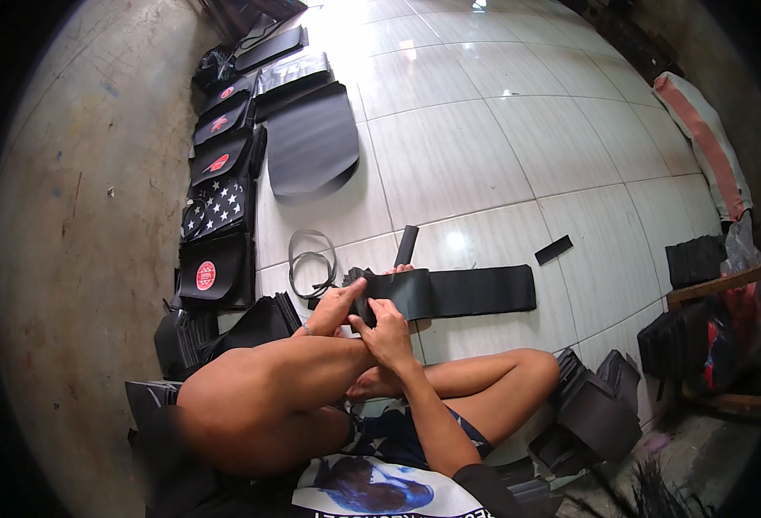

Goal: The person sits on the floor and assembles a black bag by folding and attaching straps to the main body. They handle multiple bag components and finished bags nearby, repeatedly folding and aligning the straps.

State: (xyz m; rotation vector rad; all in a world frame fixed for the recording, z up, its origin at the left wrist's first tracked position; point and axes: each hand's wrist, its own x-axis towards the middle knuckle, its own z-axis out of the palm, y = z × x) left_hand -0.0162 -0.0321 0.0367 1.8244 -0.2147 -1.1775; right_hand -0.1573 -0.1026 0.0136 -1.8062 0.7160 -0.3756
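Note:
A long black strip of sheet material (484, 291) lies across the tiles in front of my legs, its left end bunched and folded. My left hand (337, 304) is closed on that folded end, thumb on top. Close beside it, my right hand (389, 331) pinches the same end between thumb and fingers. Toes of a foot show at the far edge of the strip. Just left of the strip lies a loose coil of thin dark cord (313, 263). Beyond it sits a short dark piece (407, 245). How the layers fold between my fingers is hidden.
Stacks of black flaps, some with red emblems (206, 275) or white stars (216, 207), line the left wall. A large rounded black sheet (313, 142) lies beyond. A small black rectangle (554, 249) is on the right, with black piles (596, 406) by my knee and a sack (707, 142) farther off.

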